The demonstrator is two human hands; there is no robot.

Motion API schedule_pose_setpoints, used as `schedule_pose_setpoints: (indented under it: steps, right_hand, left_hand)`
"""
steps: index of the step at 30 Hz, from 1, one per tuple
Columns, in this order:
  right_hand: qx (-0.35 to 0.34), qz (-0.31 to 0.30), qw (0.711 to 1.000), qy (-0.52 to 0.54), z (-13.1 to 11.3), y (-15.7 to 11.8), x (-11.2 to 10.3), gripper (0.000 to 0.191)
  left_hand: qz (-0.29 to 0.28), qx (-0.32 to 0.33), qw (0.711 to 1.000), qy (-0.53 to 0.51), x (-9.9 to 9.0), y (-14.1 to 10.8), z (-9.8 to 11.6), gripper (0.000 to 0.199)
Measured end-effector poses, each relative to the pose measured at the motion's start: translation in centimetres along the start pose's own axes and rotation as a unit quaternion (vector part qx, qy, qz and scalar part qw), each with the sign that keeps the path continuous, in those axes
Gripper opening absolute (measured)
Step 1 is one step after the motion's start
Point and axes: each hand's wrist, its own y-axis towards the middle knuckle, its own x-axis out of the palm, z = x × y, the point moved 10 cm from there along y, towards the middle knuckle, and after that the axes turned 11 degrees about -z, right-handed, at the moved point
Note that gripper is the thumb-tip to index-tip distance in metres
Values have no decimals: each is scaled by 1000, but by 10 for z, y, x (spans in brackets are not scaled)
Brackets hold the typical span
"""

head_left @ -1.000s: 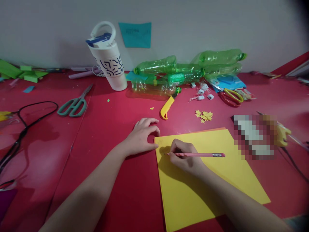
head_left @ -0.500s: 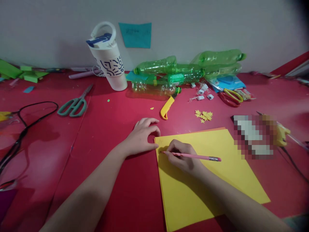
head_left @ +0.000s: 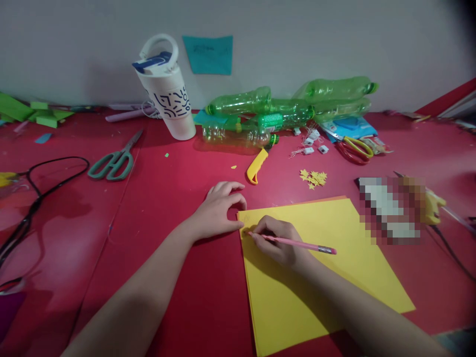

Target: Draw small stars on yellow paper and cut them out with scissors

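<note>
The pink pencil (head_left: 305, 244) looked light and stiff, best held low near its point, where the right hand (head_left: 284, 230) pinched it at the upper left corner of the yellow paper (head_left: 345, 233), its eraser end (head_left: 333, 251) slanting back toward the wrist. The left hand (head_left: 219, 210) lay with loosely spread, curved fingers on the table (head_left: 201, 307), thumb tip at the paper's edge. The sheet seemed thin, easily creased and best steadied by its border, plain yellow with faint marks (head_left: 247, 218).
</note>
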Motion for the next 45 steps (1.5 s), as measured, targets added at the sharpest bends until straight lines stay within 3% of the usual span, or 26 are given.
schedule_pose_setpoints:
  steps: [6, 17, 25, 32, 45]
  right_hand:
    - [4, -1, 1000, -3, 0, -1, 1, 10]
    - [29, 51, 998, -14, 8, -4, -8, 14]
    - [68, 44, 997, 8, 14, -7, -11, 11]
    - [69, 64, 996, 5, 19, -8, -12, 11]
    - [33, 42, 998, -42, 6, -7, -5, 10]
  left_hand:
    - [-4, -2, 1000, 1, 0, 0, 0, 17]
    - [-8, -5, 1000, 5, 2, 0, -1, 17]
    - [-9, -6, 1000, 6, 2, 0, -2, 17]
    - [-10, -5, 1000, 7, 1, 0, -1, 17]
    - [-4, 1, 1000, 5, 1, 0, -2, 18]
